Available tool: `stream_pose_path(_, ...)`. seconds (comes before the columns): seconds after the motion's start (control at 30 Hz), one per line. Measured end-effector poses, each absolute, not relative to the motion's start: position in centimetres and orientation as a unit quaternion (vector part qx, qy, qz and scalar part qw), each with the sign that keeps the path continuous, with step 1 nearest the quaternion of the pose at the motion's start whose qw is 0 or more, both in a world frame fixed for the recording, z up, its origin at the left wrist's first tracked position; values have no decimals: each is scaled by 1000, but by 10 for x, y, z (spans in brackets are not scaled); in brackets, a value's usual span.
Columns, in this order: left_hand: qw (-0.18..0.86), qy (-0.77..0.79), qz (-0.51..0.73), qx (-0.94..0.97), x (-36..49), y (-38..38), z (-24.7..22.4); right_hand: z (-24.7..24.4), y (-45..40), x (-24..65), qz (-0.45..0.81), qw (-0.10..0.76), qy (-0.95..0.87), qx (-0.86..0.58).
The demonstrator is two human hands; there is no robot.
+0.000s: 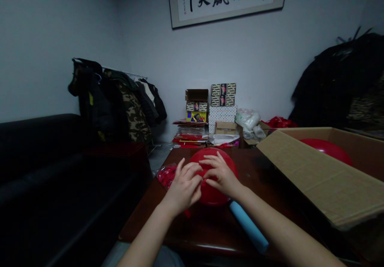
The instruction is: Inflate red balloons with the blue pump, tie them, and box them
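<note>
An inflated red balloon (214,197) rests on the dark wooden table, its knot end turned towards me. My left hand (185,185) pinches at the balloon's neck with thumb and forefinger, the other fingers raised. From the other side my right hand (221,175) closes its thumb and forefinger on the same neck. The fingertips cover most of the neck, so whether it is tied cannot be seen. Below my right forearm lies a blue cylinder (249,228). Left of the balloon sits a clear plastic bag (166,175) of small red pieces, probably uninflated balloons.
An open cardboard box (312,171) stands at the right, holding another red balloon (327,149). A black sofa (45,187) runs along the left. Stacked boxes (223,115) and a white plastic bag (248,120) are beyond the table (210,239). Coats hang on a rack (120,99).
</note>
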State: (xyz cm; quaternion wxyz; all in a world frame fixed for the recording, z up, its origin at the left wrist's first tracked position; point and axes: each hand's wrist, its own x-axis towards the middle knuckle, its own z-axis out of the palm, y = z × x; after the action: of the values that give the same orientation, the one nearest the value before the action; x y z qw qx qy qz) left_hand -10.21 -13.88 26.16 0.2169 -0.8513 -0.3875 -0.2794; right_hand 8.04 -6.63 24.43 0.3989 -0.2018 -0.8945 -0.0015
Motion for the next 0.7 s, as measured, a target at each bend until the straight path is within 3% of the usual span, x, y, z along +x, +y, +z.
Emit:
stream_pose_path(0.13,194,-406,-269,-851,-100,-140,261,242,-66,80,7,403,-892,-202)
stream_pose_path(0.37,239,-423,-283,-827,-105,-135,259,233,-64,80,58,442,-874,-191)
stream_pose_path(0.57,236,-429,-395,-778,-104,-134,251,229,-69,77,111,533,-819,-182)
stream_pose_path(0.7,157,-416,-490,-750,-95,-133,247,226,-70,73,129,584,-773,-211)
